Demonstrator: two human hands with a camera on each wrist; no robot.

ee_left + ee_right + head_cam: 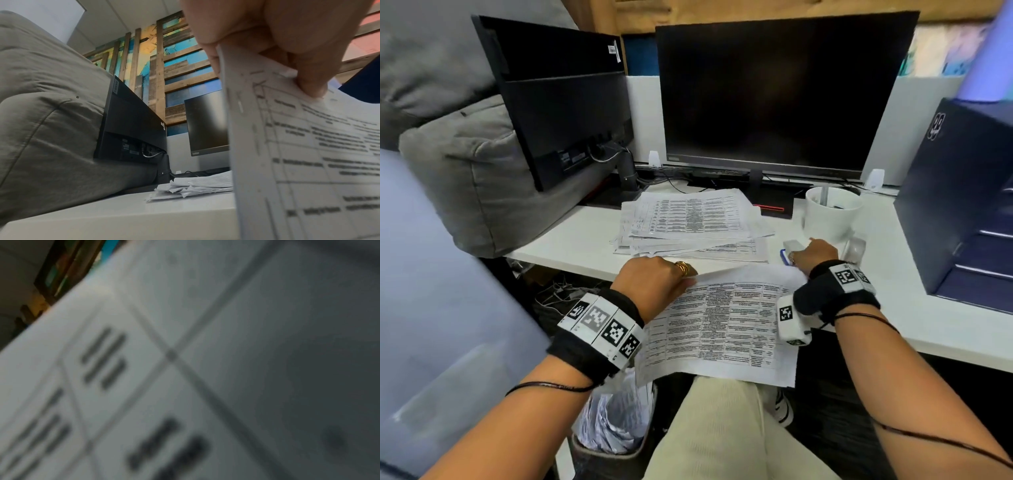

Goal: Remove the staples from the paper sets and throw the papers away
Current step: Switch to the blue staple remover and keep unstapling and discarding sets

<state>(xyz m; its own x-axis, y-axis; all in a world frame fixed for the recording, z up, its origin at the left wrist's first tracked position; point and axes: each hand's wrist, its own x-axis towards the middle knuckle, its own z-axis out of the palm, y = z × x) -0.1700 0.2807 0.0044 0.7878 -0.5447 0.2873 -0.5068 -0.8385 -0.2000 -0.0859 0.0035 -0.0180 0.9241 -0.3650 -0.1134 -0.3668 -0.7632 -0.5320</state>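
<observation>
Left hand (pixel 654 281) closed on the top-left corner of the paper set (pixel 726 325), thumb and fingers (pixel 308 84) pinching the sheets at that corner, probably to lift and steady the stapled corner for pulling. Paper set laid half over the near edge of the surface (pixel 945 329), lower half overhanging the lap, upper edge just in front of the paper stack (pixel 691 222). Right hand (pixel 813 255) rested beyond the upper-right corner of the paper set, on a white-and-blue object (pixel 791 251), possibly a staple remover; finger state there could not be told, the right wrist view being filled with blurred print. Mug (pixel 832 212) stood just behind that hand, dark box (pixel 955 205) to the right of it: little side room. Bin (pixel 613 428), already holding crumpled papers, sat below the near edge, under the left wrist, so a discard drop appeared short and unobstructed. Paper stack behind the paper set judged still to be processed.
</observation>
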